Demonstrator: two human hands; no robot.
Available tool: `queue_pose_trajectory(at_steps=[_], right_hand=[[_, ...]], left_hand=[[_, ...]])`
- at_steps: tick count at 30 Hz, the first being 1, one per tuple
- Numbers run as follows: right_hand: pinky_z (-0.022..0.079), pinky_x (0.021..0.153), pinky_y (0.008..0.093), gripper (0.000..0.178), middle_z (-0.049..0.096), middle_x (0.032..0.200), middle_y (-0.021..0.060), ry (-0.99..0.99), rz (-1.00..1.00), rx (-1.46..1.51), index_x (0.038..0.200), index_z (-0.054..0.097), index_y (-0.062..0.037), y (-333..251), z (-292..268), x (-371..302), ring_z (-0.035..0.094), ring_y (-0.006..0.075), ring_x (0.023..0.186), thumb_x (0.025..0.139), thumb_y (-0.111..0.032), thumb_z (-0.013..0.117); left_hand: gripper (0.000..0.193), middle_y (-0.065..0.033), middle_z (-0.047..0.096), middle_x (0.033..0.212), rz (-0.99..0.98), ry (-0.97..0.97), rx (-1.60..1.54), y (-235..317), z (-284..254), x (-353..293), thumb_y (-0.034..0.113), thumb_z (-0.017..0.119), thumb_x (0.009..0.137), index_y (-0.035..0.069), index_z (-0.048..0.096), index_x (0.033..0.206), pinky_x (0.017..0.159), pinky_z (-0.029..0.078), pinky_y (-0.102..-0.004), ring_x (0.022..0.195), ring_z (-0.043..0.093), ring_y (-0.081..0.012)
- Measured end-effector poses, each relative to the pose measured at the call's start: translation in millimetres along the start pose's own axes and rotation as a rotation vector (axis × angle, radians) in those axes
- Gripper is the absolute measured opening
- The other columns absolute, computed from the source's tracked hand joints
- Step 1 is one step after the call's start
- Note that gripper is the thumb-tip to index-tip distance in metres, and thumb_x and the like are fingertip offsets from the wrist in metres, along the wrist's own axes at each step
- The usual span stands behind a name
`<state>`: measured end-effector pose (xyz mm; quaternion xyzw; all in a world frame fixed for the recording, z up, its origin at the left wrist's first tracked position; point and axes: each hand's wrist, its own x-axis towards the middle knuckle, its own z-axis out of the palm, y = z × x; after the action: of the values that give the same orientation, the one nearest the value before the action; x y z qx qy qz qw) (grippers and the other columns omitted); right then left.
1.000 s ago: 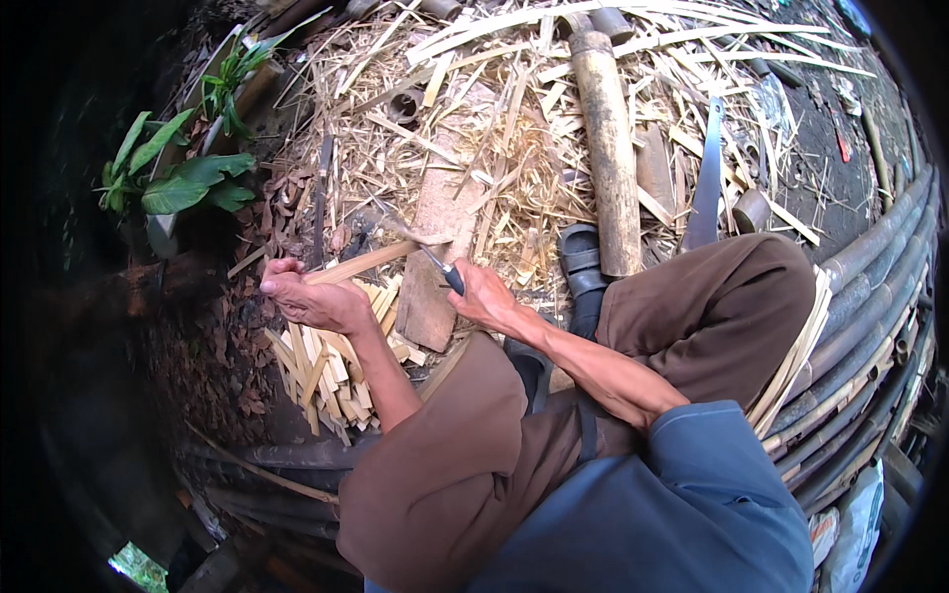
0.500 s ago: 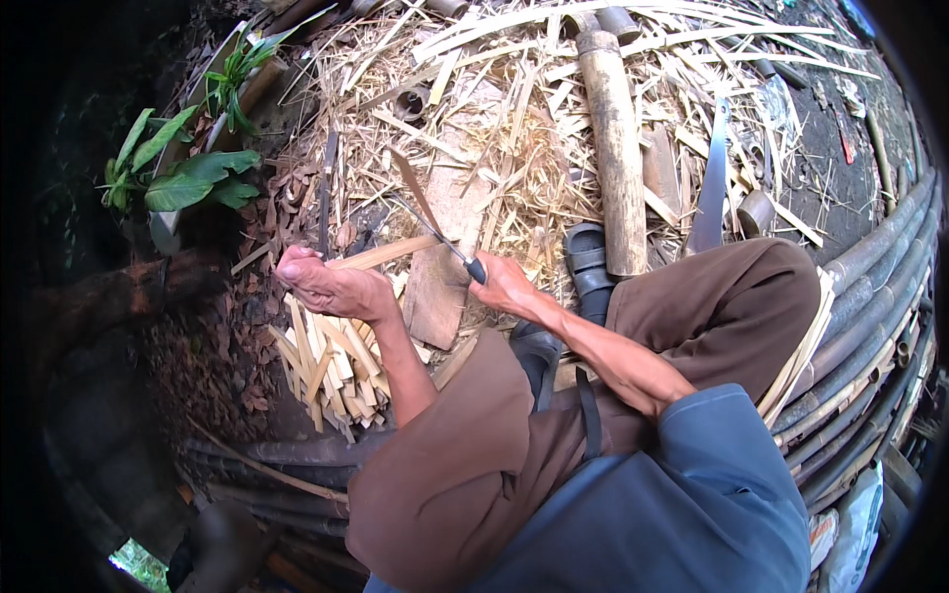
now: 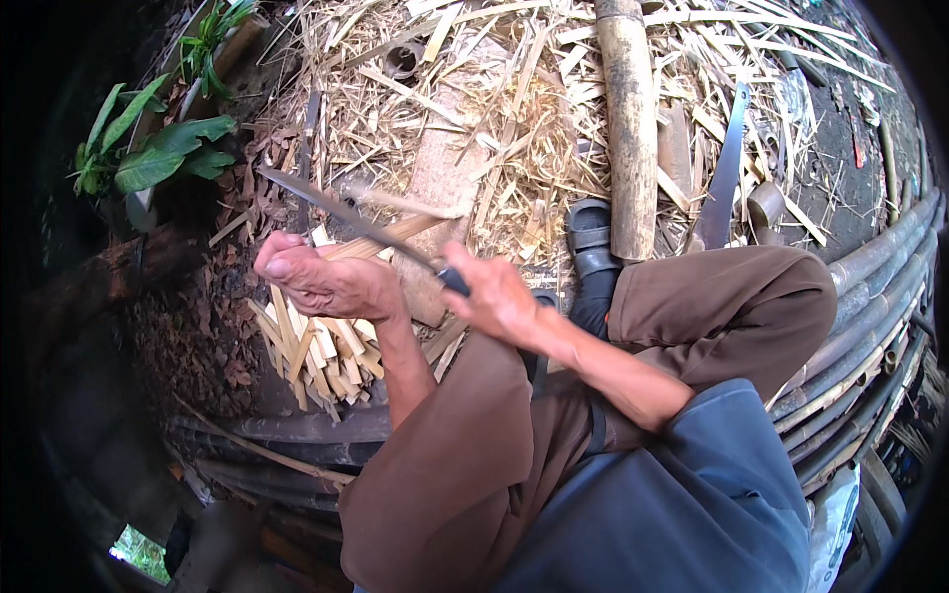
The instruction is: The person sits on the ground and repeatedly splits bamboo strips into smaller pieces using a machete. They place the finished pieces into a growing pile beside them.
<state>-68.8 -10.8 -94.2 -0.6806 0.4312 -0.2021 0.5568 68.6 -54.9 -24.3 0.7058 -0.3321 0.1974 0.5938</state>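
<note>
My left hand (image 3: 331,284) is closed around a split bamboo strip (image 3: 420,225), whose free end points to the right. The fingers of my right hand (image 3: 494,301), somewhat blurred, wrap the dark handle of a long knife (image 3: 341,211). Its blade slants up to the left and crosses over the strip; whether the edge touches it I cannot tell. A pale, blurred sliver (image 3: 405,203) shows just beyond the blade. Below my left hand lies a heap of cut bamboo strips (image 3: 331,361).
Shavings (image 3: 524,128) litter the ground ahead. A thick bamboo pole (image 3: 630,138) lies by my sandalled foot (image 3: 593,247), with a handsaw (image 3: 727,168) to its right. Bamboo poles (image 3: 870,287) are stacked at right. A leafy plant (image 3: 163,153) grows at left.
The knife has swung from pointing up to slanting left across the strip. My right hand has shifted left and nearer to me. My left hand keeps hold of the strip.
</note>
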Motion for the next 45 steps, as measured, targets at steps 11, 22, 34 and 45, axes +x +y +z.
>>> queue_pose_trajectory(at_steps=[11,22,34,45], right_hand=[[0.051,0.062,0.0442,0.027,0.062,0.073,0.0193,-0.004,-0.019,0.065,0.104,0.059,-0.0033,13,-6,-5,0.062,0.0349,0.065,0.080,-0.012,0.066],[0.052,0.070,0.0488,0.021,0.065,0.079,0.0208,-0.067,0.169,0.041,0.096,0.055,-0.0017,84,-3,14,0.065,0.0404,0.075,0.082,-0.014,0.065],[0.049,0.067,0.0480,0.022,0.063,0.077,0.0197,0.028,0.122,0.027,0.097,0.055,-0.0036,125,11,11,0.063,0.0411,0.072,0.080,-0.014,0.065],[0.051,0.079,0.0489,0.028,0.066,0.091,0.0243,-0.014,0.171,-0.142,0.102,0.058,-0.0023,150,6,5,0.065,0.0428,0.090,0.080,-0.016,0.070]], left_hand=[[0.051,-0.0062,0.043,0.076,0.049,0.014,0.002,-1,3,-1,0.044,0.030,0.109,0.003,0.047,0.084,0.063,0.037,-0.0330,0.069,0.041,-0.0195],[0.048,-0.0058,0.045,0.079,0.135,0.012,0.009,-2,5,3,0.038,0.031,0.109,0.002,0.048,0.082,0.060,0.039,-0.0320,0.067,0.042,-0.0185],[0.057,-0.0060,0.043,0.072,0.076,0.007,0.073,0,5,3,0.048,0.026,0.108,0.003,0.046,0.079,0.058,0.036,-0.0340,0.064,0.040,-0.0197],[0.053,-0.0051,0.042,0.072,0.138,0.021,0.050,-5,4,11,0.043,0.030,0.109,0.002,0.046,0.080,0.060,0.035,-0.0340,0.065,0.039,-0.0202]])
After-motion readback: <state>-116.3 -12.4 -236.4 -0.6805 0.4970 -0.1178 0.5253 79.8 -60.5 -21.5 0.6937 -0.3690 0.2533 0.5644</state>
